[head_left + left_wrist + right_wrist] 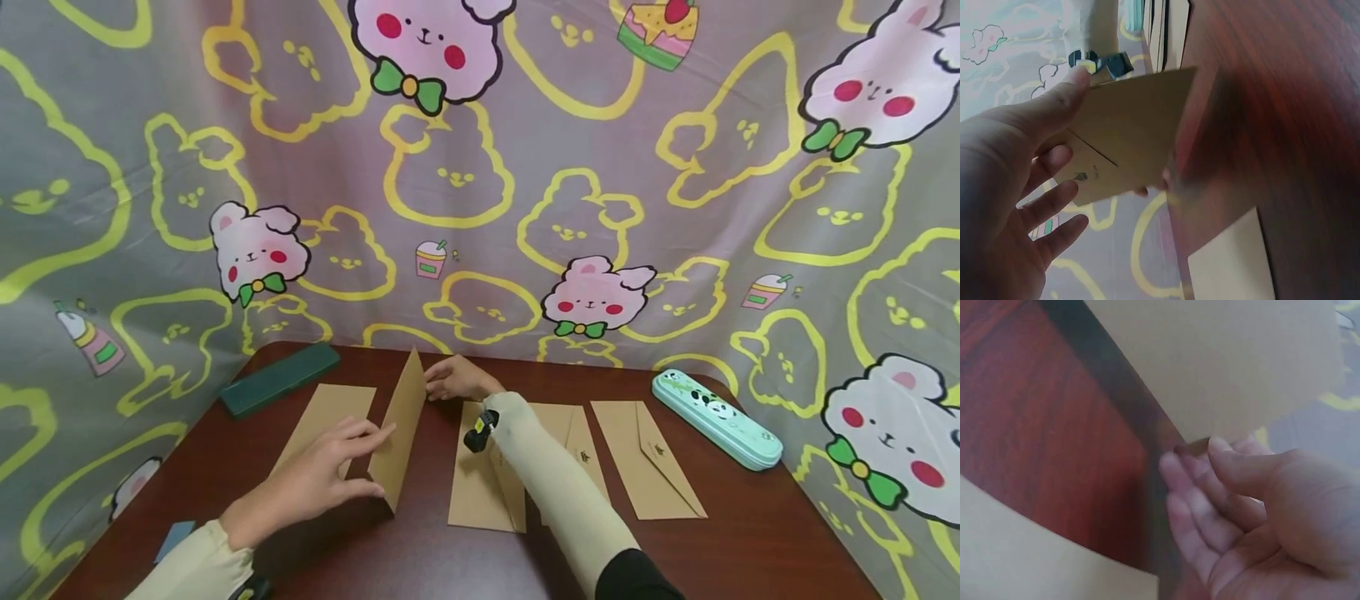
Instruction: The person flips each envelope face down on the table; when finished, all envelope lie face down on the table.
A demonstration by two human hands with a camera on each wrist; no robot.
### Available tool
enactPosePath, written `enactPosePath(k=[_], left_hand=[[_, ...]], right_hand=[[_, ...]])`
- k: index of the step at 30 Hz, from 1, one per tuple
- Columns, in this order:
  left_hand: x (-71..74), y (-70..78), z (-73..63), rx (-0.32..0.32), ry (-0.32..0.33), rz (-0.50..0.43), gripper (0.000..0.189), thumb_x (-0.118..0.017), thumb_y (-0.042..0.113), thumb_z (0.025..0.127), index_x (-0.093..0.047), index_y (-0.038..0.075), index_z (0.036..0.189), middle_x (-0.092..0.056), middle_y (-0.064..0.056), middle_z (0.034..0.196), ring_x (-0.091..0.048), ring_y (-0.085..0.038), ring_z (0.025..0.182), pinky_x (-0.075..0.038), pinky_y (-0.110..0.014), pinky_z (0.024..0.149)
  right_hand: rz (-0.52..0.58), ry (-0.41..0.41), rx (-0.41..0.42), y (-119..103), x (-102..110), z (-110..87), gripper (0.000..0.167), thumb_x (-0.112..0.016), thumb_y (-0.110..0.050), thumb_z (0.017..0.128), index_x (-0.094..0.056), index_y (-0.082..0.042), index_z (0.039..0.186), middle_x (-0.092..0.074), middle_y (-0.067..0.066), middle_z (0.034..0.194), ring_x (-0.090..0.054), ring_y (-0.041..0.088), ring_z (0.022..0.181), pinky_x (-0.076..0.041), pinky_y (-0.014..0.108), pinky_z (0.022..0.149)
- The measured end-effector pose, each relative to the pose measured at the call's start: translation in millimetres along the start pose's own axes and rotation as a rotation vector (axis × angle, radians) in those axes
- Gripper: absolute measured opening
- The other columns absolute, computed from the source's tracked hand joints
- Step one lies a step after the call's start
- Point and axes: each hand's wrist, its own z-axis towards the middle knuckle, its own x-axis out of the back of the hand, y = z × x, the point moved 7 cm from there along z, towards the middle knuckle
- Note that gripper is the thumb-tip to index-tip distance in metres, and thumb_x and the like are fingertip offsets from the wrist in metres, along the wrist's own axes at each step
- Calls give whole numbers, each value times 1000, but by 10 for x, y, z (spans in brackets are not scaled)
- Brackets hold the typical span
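Note:
A kraft-paper envelope (401, 425) stands on edge above the table, its flap side with small printing facing left. My right hand (459, 379) pinches its far lower corner; in the right wrist view the thumb (1241, 465) lies over that corner. Beside the near end is my left hand (322, 467), fingers spread and loosely bent. In the left wrist view its thumb (1063, 100) overlaps the edge of the envelope (1135, 125); whether it touches is hard to tell. Another envelope (330, 408) lies flat behind the left hand, partly hidden.
To the right lie several flat envelopes, one (480, 500) partly under my right forearm, another (645, 467) farther right. A mint panda pencil case (716, 417) sits at the right edge, a dark green case (281, 379) at back left. A patterned curtain (457, 250) hangs behind the table.

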Motion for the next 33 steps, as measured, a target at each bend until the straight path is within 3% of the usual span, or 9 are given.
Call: enactPosePath(k=[4, 9, 14, 17, 21, 25, 28, 33], left_hand=[[117, -62, -94, 67, 42, 52, 76, -88, 34, 78, -60, 5, 143, -67, 7, 120, -50, -4, 105, -50, -25, 81], [147, -191, -261, 265, 5, 77, 77, -79, 47, 86, -56, 7, 148, -66, 0, 131, -57, -18, 120, -54, -43, 89], [92, -302, -340, 384, -40, -25, 84, -76, 48, 89, -46, 3, 153, -60, -17, 145, -50, -46, 136, -46, -64, 102], [32, -338, -352, 420, -67, -59, 88, -75, 50, 90, -41, 4, 156, -54, -21, 152, -44, -50, 141, -47, -62, 102], [-18, -352, -361, 445, -92, -56, 90, -74, 53, 89, -39, 5, 158, -56, -20, 148, -44, -47, 142, -49, -59, 101], [-31, -363, -344, 443, -87, -46, 90, -74, 54, 89, -42, 4, 156, -58, -21, 146, -43, -49, 142, -43, -67, 105], [-80, -372, -322, 406, -99, -24, 89, -75, 52, 89, -44, 0, 154, -57, -21, 148, -49, -43, 138, -46, -62, 103], [-232, -413, -297, 337, -178, 43, 86, -75, 50, 89, -48, -5, 150, -60, -19, 145, -57, -36, 130, -50, -54, 99]], right_hand=[[226, 9, 0, 22, 152, -30, 26, -66, -5, 99, -72, 3, 123, -78, 10, 101, -76, 16, 87, -61, 40, 89], [443, 50, -6, -58, 311, -98, 29, -63, -4, 101, -67, 9, 127, -74, 0, 97, -73, 11, 85, -61, 30, 84], [530, 82, 15, -216, 440, -117, 28, -62, -3, 101, -66, 10, 126, -75, 2, 98, -74, 12, 84, -61, 26, 77], [526, 80, 23, -270, 471, -108, 28, -62, -3, 101, -67, 10, 125, -75, 2, 97, -74, 12, 83, -61, 26, 76], [514, 79, 11, -264, 474, -102, 28, -64, -2, 99, -67, 11, 123, -75, 3, 96, -74, 13, 82, -61, 27, 75], [468, 104, 20, -220, 482, -111, 27, -65, -3, 99, -69, 11, 121, -75, 5, 98, -74, 14, 82, -62, 29, 77], [407, 118, 23, -157, 462, -122, 25, -65, -5, 99, -70, 10, 119, -75, 6, 100, -74, 13, 82, -62, 31, 79], [273, 151, -2, -34, 368, -114, 21, -70, -7, 97, -74, 7, 111, -77, 8, 95, -73, 13, 76, -63, 35, 79]])
